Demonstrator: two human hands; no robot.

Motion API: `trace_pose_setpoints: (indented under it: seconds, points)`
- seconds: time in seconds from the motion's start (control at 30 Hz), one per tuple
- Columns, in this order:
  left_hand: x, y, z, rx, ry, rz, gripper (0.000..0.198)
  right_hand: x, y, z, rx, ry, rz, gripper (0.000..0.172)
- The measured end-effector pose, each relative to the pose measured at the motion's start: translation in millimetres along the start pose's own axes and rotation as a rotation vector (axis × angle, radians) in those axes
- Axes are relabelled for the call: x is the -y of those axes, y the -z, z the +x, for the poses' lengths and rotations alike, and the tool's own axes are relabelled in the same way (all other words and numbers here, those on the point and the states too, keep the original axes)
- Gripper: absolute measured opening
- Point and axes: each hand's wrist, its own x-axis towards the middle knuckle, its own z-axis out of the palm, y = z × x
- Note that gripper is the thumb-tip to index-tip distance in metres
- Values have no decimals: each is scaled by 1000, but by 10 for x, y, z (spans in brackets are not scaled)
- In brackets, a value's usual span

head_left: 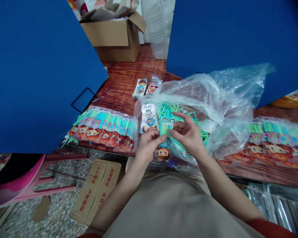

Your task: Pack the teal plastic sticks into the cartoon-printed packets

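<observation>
Left: fanned row of filled packets (103,132) on the wooden table (124,79). Centre: left hand (147,145) and right hand (187,134) pinch one slim packet (165,145) of green sticks (164,129) between fingertips, in front of the open clear bag (213,99). Packet likely light, floppy, slick film — best held by edges near the top, not mid-body.

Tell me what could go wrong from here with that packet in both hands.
1. The printed stick packet is pinched between the left hand and right hand past the wooden table edge; a loose grip might drop it.
2. The clear plastic bag of loose green sticks lies open; a snag could spill them.
</observation>
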Motion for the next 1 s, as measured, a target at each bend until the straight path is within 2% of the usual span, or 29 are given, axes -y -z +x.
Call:
trace_pose_setpoints:
  seconds: [0.2,0.4,1.0]
  points:
    - [56,2,-4,6,26,20,30,8,-21,1,-24,19,-42,53]
    - [22,-28,-14,-40,16,-18,33,3,3,10,-24,23,-73,52]
    - [13,-34,-28,-31,37,-27,34,36,-44,16,-23,35,-73,49]
